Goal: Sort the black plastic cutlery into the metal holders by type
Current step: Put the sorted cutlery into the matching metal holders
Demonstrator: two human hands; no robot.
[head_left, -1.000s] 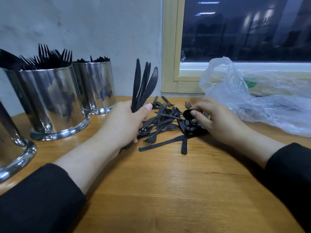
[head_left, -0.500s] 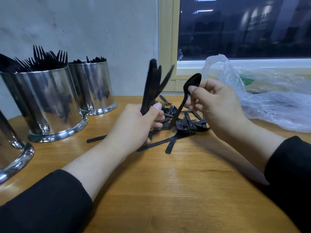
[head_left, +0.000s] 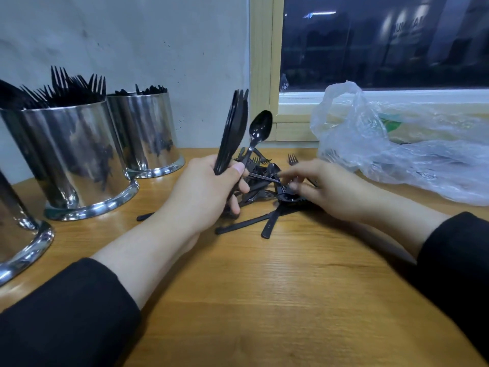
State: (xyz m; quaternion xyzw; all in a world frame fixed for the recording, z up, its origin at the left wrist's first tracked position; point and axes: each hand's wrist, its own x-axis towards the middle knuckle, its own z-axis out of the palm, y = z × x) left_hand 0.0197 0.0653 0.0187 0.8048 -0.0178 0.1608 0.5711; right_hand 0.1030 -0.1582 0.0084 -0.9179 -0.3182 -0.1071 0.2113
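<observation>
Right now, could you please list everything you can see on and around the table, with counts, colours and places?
Metal holders: three in view, shiny silver, along the left side of the table; the nearest is cut off by the frame edge.
Forks: many, black, standing in the middle holder.
Cutlery tips: several, black, in the far holder; type unclear.
Cutlery pile: count unclear, black, mixed on the table centre.
Knives: a bunch, black, held upright.
Spoon: one, black, upright beside the knives.
Plastic bag: one, clear, right side by the window.
Table: one, wooden.
Window: one, dark glass, pale wood frame.
Left hand: grips the knives and spoon.
Right hand: reaching into the pile.
</observation>
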